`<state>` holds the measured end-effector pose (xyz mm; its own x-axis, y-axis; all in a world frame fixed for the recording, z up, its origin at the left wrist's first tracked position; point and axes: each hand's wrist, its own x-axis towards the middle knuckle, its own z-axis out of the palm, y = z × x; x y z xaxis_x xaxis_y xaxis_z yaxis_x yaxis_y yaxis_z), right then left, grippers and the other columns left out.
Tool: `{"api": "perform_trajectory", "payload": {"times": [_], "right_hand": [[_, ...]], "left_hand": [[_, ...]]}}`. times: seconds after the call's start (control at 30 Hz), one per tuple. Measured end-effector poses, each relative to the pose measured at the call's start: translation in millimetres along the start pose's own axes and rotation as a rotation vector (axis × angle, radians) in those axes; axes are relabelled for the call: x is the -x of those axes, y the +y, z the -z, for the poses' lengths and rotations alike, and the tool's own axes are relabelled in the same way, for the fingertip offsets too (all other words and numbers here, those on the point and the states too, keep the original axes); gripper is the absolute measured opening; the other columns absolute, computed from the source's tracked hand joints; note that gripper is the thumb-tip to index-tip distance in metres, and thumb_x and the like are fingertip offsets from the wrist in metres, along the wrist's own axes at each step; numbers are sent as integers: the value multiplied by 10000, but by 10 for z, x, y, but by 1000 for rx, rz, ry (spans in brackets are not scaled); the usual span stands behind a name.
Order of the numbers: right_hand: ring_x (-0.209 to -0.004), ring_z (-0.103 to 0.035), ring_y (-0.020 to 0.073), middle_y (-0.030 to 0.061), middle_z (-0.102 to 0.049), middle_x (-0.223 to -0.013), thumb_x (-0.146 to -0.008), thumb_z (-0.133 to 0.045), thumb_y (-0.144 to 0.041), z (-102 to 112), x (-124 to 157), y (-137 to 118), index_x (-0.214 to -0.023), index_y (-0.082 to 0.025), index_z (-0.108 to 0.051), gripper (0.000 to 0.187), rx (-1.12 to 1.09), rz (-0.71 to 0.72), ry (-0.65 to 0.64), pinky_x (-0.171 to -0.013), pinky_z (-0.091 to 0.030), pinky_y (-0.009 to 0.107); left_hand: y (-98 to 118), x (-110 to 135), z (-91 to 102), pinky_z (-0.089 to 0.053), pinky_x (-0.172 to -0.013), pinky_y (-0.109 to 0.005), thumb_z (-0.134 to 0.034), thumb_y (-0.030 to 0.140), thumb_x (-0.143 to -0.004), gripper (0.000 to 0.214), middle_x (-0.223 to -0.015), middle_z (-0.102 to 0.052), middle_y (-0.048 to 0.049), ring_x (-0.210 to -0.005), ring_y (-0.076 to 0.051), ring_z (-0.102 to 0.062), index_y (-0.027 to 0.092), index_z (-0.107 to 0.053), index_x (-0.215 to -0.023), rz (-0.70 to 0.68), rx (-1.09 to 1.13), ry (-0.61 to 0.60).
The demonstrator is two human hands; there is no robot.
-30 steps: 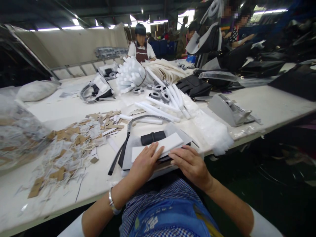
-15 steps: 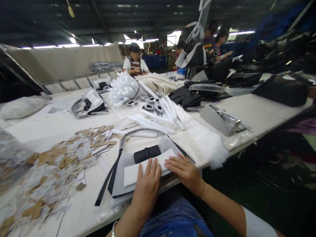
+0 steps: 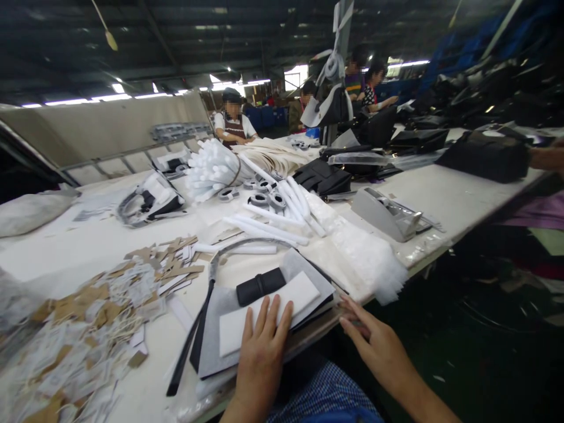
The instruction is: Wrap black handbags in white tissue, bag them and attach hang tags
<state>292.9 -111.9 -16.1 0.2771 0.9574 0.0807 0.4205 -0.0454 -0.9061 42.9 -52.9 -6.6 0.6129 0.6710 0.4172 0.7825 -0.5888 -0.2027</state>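
Observation:
My left hand (image 3: 262, 349) lies flat, fingers spread, on a white foam sheet (image 3: 268, 311) that rests on a grey fabric piece (image 3: 220, 305) over a black bag panel. A black rolled strap piece (image 3: 261, 285) lies just beyond the sheet. A long black strap (image 3: 194, 338) runs along the left of the stack. My right hand (image 3: 374, 343) is off the sheet at the table's near edge, fingers stretched out and holding nothing, its tips close to the stack's right corner.
A heap of brown and white paper tags (image 3: 83, 329) covers the left of the table (image 3: 445, 200). White foam tubes (image 3: 273, 217), tape rolls (image 3: 267, 200), a grey tape dispenser (image 3: 388, 214), white padding (image 3: 370, 258) and black bags (image 3: 484, 155) lie further out. Other people work at the far end.
My right hand slid off the white sheet to the right, past the table edge. My left hand stayed pressed on the sheet. The view tilted up and shifted.

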Motion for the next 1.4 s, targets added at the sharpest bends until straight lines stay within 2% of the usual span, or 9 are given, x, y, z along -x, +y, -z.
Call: {"api": "perform_trajectory", "payload": {"times": [0.1, 0.2, 0.37, 0.53, 0.7, 0.93, 1.1, 1.27, 1.4], "right_hand": [[-1016, -712, 275, 96, -666, -1284, -808, -697, -473, -76, -78, -17, -1450, -224, -485, 720, -238, -270, -113, -838, -615, 382], [-1088, -680, 320, 97, -705, -1212, -697, -772, -524, -115, -220, -96, -1387, -197, -556, 793, -322, -411, -159, -973, -544, 429], [-1159, -636, 347, 97, -730, -1150, -603, -828, -539, -221, -309, -334, -1114, -214, -709, 617, -421, -452, -178, -1076, -458, 459], [-1161, -640, 304, 63, -654, -1306, -719, -782, -520, -487, -264, -593, -1316, -314, -566, 667, -710, -512, -184, -947, -555, 460], [-1052, -690, 241, 31, -631, -1338, -787, -754, -448, -782, -477, -683, -1395, -340, -467, 681, -814, -498, -150, -856, -598, 375], [-963, -720, 240, 84, -696, -1222, -825, -705, -432, -983, -703, -790, -1284, -251, -572, 511, -808, -470, -155, -799, -620, 365], [-919, -730, 244, 100, -727, -1136, -844, -668, -424, -1019, -713, -843, -1164, -219, -638, 381, -776, -446, -128, -763, -634, 381], [-907, -729, 225, 96, -730, -1116, -828, -692, -442, -1025, -687, -824, -1119, -211, -654, 373, -784, -458, -127, -803, -622, 367], [-824, -733, 198, 96, -734, -1090, -807, -712, -501, -663, -740, -766, -1056, -208, -684, 385, -621, -478, -431, -733, -610, 327]], "left_hand": [[31, 1, 5, -428, -1075, -517, -417, 149, -969, 510, -1507, -471, -47, -1372, -291, -455, 270, -438, -1464, 42, 54, 10], [23, 21, -2, -435, -1078, -526, -458, 226, -983, 485, -1498, -483, -47, -1380, -287, -447, 285, -433, -1464, 63, 75, 25], [-115, 126, 24, -428, -1091, -516, -432, 161, -983, 506, -1522, -449, -29, -1413, -276, -400, 293, -413, -1471, 47, 57, 43], [-239, 192, -2, -414, -1103, -505, -407, 170, -998, 489, -1520, -450, -38, -1423, -274, -384, 291, -410, -1472, 47, 60, 113], [-404, 117, -111, -443, -1075, -513, -441, 189, -994, 534, -1520, -451, -54, -1407, -286, -408, 314, -338, -1503, 100, 21, 105], [-612, 49, -134, -409, -1096, -558, -643, 593, -828, 840, -1562, -373, -127, -1429, -348, -358, 256, -313, -1524, 94, 78, 17], [-587, 39, -190, -415, -1092, -526, -568, 322, -945, 601, -1542, -409, -123, -1418, -323, -384, 248, -364, -1505, 112, -7, 80], [-578, 50, -210, -437, -1080, -505, -491, 205, -959, 550, -1530, -426, -137, -1404, -330, -405, 226, -385, -1499, 95, -35, 107], [-586, 73, -253, -460, -1066, -477, -410, 134, -969, 546, -1507, -465, -124, -1386, -321, -432, 236, -374, -1505, 52, -62, 137]]}}
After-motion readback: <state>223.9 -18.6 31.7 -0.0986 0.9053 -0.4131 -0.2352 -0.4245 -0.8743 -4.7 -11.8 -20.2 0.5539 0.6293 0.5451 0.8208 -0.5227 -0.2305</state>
